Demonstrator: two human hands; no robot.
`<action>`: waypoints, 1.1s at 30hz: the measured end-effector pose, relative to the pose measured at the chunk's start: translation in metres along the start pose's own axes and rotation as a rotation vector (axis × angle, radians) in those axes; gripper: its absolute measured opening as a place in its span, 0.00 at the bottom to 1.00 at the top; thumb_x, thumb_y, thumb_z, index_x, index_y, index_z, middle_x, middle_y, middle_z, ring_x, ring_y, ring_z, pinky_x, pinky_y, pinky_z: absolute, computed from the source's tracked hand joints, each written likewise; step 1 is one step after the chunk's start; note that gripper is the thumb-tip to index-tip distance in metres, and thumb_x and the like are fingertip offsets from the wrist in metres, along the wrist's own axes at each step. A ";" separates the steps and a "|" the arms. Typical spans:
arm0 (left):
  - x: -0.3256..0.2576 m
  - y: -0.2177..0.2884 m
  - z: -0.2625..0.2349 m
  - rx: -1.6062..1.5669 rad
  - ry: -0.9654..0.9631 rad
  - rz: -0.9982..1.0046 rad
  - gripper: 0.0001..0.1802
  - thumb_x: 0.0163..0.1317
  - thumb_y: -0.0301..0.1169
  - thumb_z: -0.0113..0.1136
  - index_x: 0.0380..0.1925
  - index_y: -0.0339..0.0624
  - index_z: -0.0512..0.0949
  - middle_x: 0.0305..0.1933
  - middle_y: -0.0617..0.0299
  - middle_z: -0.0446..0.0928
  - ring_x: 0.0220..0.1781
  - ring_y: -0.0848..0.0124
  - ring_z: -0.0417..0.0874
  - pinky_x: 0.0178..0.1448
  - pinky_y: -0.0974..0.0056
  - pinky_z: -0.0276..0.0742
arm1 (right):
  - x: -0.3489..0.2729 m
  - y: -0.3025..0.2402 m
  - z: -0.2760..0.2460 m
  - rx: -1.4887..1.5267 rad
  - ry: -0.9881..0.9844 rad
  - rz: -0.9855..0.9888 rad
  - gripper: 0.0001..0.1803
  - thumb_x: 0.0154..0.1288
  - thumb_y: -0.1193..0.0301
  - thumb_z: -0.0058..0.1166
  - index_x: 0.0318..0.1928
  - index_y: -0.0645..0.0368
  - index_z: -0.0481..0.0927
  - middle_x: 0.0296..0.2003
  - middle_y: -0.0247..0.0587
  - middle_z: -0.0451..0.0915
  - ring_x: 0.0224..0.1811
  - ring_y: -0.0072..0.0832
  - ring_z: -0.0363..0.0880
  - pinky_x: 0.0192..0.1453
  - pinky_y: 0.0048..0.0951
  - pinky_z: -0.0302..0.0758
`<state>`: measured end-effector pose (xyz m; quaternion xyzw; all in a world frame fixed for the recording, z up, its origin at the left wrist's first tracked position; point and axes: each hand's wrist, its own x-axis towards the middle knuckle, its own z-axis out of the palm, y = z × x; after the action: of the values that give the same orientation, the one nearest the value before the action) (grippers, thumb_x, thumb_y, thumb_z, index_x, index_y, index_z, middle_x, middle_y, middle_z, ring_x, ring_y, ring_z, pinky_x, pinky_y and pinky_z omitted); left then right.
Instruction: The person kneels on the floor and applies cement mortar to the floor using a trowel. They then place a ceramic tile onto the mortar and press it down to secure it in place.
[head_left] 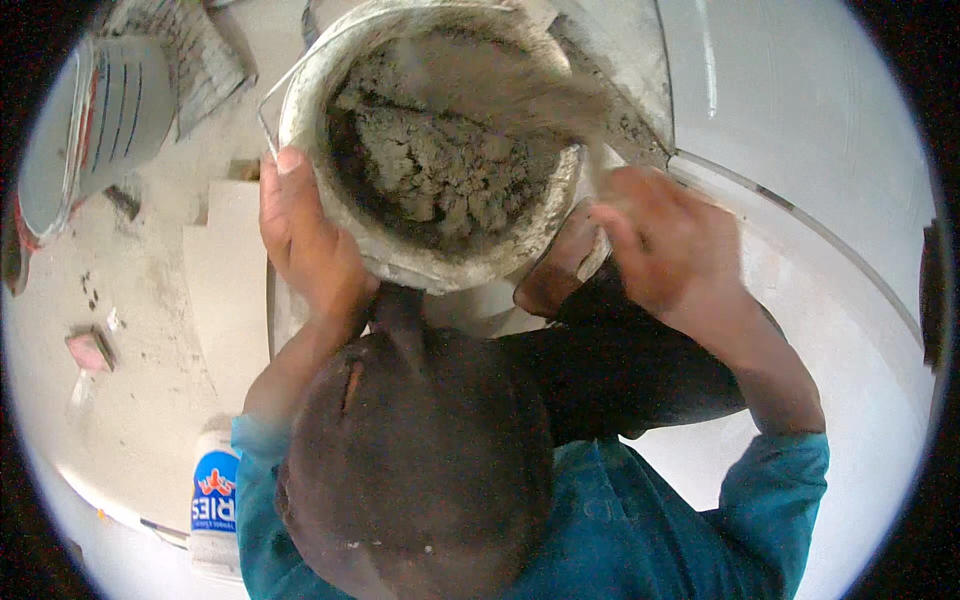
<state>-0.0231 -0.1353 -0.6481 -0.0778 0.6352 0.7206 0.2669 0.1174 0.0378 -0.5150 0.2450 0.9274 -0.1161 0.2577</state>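
A round bucket [300, 125] with a cement-smeared rim and a wire handle stands in front of me. Inside it lies grey, crumbly mortar [440, 170], damp and lumpy. My left hand [310, 230] is closed on the bucket's left rim, the thumb on top. Beside the right rim, my right hand [675, 240] is wrapped around the grip of a hand tool. Motion smears the tool's far part [530, 95] across the mortar, so its kind is hard to tell.
A clear bucket [125, 115] lies tipped at the far left. Near my left arm stands a white tub [213, 545] with a blue label. A small pinkish block [90, 350] and a pale board [235, 290] lie on the floor. A glossy white panel [800, 120] rises at right.
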 end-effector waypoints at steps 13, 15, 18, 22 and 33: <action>0.001 0.003 -0.003 0.270 0.031 0.033 0.21 0.75 0.42 0.47 0.52 0.34 0.75 0.46 0.59 0.79 0.46 0.74 0.77 0.53 0.69 0.71 | 0.003 0.027 -0.027 -0.019 -0.223 0.270 0.16 0.74 0.62 0.42 0.40 0.61 0.76 0.27 0.57 0.77 0.32 0.56 0.78 0.37 0.50 0.73; -0.003 0.002 -0.001 -0.014 0.016 -0.033 0.21 0.75 0.42 0.47 0.52 0.34 0.74 0.47 0.59 0.79 0.46 0.75 0.76 0.54 0.69 0.71 | 0.002 0.027 -0.004 0.067 -0.215 0.020 0.18 0.74 0.59 0.40 0.39 0.60 0.77 0.32 0.57 0.80 0.34 0.56 0.80 0.40 0.53 0.75; -0.008 0.002 0.004 -0.062 0.028 -0.044 0.21 0.75 0.42 0.46 0.52 0.34 0.74 0.47 0.59 0.79 0.47 0.74 0.77 0.54 0.68 0.72 | 0.004 0.019 0.051 0.276 -0.272 -0.097 0.20 0.74 0.57 0.38 0.38 0.60 0.77 0.35 0.56 0.82 0.35 0.57 0.81 0.42 0.56 0.76; -0.010 0.006 0.008 -0.155 0.001 -0.005 0.21 0.75 0.43 0.47 0.52 0.34 0.74 0.47 0.58 0.79 0.47 0.73 0.78 0.54 0.67 0.73 | 0.012 0.010 0.085 0.255 -0.385 -0.117 0.20 0.74 0.57 0.37 0.40 0.60 0.76 0.34 0.57 0.82 0.37 0.58 0.81 0.42 0.58 0.76; 0.002 -0.005 -0.006 -0.030 0.016 -0.043 0.20 0.75 0.40 0.46 0.52 0.34 0.74 0.49 0.56 0.78 0.47 0.72 0.79 0.54 0.66 0.74 | 0.022 0.038 0.026 0.268 -0.240 -0.331 0.20 0.74 0.59 0.39 0.35 0.62 0.76 0.30 0.57 0.78 0.36 0.58 0.78 0.41 0.55 0.75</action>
<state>-0.0236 -0.1408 -0.6541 -0.1013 0.6248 0.7233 0.2760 0.1314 0.0699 -0.5522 0.1064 0.8939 -0.3072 0.3086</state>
